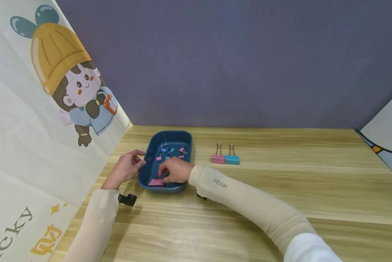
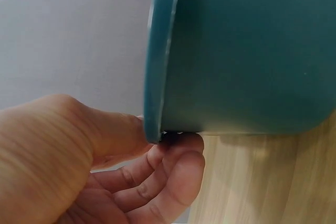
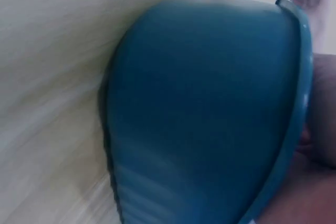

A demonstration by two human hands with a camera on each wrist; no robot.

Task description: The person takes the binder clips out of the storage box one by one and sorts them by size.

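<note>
A dark blue rectangular tub [image 1: 173,136] rests on the table with its open side up. At its left side, my left hand [image 1: 127,167] pinches the rim, thumb on top and fingers curled under the lip [image 2: 153,93]. Reaching in over the right side, my right hand [image 1: 178,170] pinches a large pink binder clip [image 1: 155,182] near the tub's front end. Several small binder clips, among them a blue one [image 1: 163,150] and a pink one [image 1: 159,158], lie scattered inside. In the right wrist view the tub's outer wall [image 3: 199,114] hides most of the right hand.
To the right of the tub stand a large pink binder clip [image 1: 218,159] and a large light-blue one [image 1: 232,160], side by side with handles up. The wooden table [image 1: 297,174] ends at a grey-purple panel [image 1: 232,65]. A printed cartoon sheet [image 1: 26,120] hangs at the left.
</note>
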